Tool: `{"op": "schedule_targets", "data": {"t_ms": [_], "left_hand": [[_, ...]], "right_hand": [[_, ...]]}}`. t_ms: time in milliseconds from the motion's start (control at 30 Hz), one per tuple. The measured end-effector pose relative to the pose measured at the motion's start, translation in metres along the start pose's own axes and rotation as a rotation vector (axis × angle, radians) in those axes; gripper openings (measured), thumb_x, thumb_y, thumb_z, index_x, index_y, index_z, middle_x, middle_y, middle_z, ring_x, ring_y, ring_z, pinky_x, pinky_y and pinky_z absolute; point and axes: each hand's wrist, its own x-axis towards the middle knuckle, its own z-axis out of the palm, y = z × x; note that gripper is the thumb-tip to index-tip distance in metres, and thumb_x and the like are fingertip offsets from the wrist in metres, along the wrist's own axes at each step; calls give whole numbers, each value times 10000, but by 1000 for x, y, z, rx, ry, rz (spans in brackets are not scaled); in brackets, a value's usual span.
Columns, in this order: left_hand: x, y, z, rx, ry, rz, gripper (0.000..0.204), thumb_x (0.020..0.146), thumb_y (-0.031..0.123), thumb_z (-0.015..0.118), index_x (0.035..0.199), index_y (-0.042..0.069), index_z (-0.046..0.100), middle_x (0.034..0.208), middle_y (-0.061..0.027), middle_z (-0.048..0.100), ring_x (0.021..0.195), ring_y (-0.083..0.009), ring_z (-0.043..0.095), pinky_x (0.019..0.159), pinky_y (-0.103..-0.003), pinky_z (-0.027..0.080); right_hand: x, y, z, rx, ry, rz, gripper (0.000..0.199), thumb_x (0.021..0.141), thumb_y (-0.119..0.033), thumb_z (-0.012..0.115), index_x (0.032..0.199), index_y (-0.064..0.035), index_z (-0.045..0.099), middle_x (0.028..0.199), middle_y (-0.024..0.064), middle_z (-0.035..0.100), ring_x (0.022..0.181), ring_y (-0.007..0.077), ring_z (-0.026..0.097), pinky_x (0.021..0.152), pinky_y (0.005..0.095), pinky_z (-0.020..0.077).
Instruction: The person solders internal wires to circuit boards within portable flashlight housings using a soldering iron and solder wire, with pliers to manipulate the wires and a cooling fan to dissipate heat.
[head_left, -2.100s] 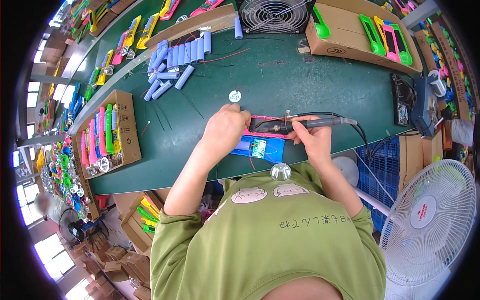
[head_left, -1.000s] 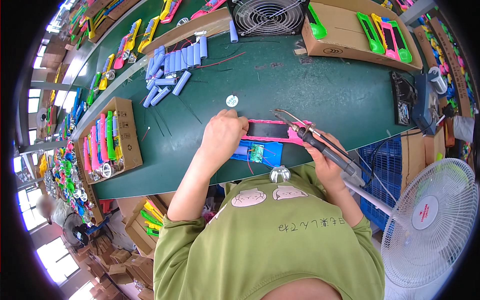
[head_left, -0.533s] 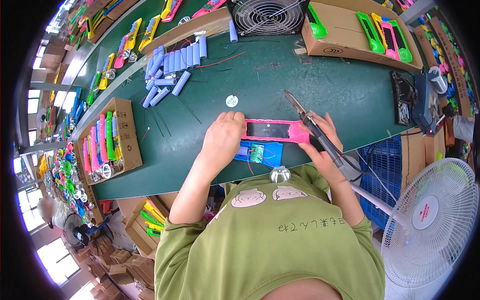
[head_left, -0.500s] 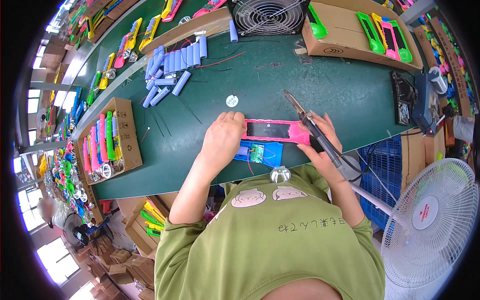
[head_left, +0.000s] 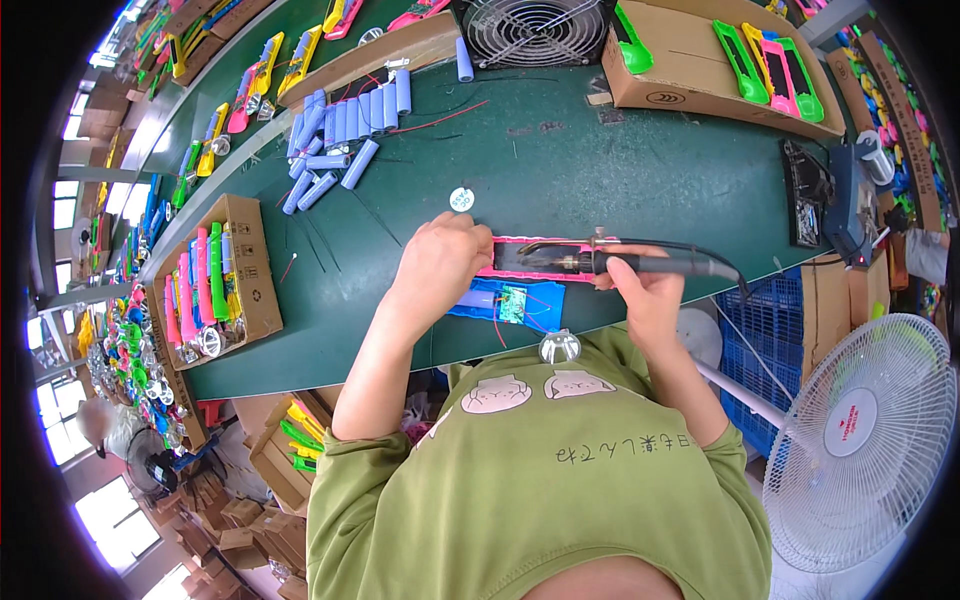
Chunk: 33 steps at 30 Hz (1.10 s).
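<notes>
My right hand [head_left: 645, 295] grips a soldering iron [head_left: 640, 264] by its dark handle, thumb along it. The iron lies nearly level over a pink flashlight casing [head_left: 535, 275] with a black panel inside, its bent tip pointing left; I cannot tell whether it touches. My left hand [head_left: 443, 258] is closed at the casing's left end, fingertips hidden. Just nearer me rests an opened blue casing [head_left: 547, 300]. Inside it are a green circuit board [head_left: 512, 304], thin wires and a lavender battery cell [head_left: 478, 299]; a clear round lamp head [head_left: 559, 347] sits at its near corner.
Lavender battery cells [head_left: 350, 120] with loose wires lie at the back left. A round white sticker [head_left: 461, 200] is beyond my left hand. Cartons of casings [head_left: 262, 265] [head_left: 700, 108] flank the bench. A boxed fan [head_left: 535, 35] stands behind, a white fan [head_left: 850, 440] at right.
My right hand has swung the soldering iron from pointing up and away to nearly level, its tip now over the pink casing. My left hand has shifted slightly and stays at the casing's left end.
</notes>
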Motion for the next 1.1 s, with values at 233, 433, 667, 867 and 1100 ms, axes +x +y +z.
{"op": "schedule_targets", "data": {"t_ms": [233, 433, 667, 867, 1100], "left_hand": [[1, 0, 3, 26, -11, 14, 81, 711, 90, 612, 723, 13, 589, 687, -120, 530, 767, -291, 529, 674, -391, 432], [1, 0, 3, 6, -19, 12, 70, 710, 71, 607, 729, 7, 588, 699, -132, 531, 783, -303, 528, 684, -398, 434], [2, 0, 3, 10, -19, 21, 67, 712, 63, 600, 726, -1, 587, 707, -135, 532, 791, -304, 529, 691, -399, 435], [2, 0, 4, 58, -24, 14, 63, 706, 65, 595, 725, 5, 596, 710, -130, 536, 794, -297, 534, 696, -396, 439], [2, 2, 4, 95, -30, -21, 54, 686, 76, 610, 702, 28, 628, 695, -122, 548, 785, -285, 543, 688, -384, 448]], "right_hand": [[8, 9, 7, -116, -15, 42, 154, 802, -9, 623, 932, 58, 578, 862, 121, 632, 678, 148, 633, 585, 234, 514], [13, 12, 11, -163, -62, 31, 149, 797, -13, 629, 924, 59, 599, 834, 104, 635, 682, 132, 632, 580, 209, 493], [13, 13, 12, -187, -58, 30, 151, 799, -19, 630, 932, 48, 604, 846, 98, 638, 684, 132, 634, 575, 205, 488], [9, 11, 8, -105, -22, 20, 144, 809, -21, 617, 934, 45, 589, 873, 119, 638, 668, 137, 633, 581, 215, 500], [-8, 3, -8, -439, 30, -444, 230, 771, -2, 643, 987, 26, 571, 917, 153, 639, 838, 224, 623, 756, 346, 483]]}}
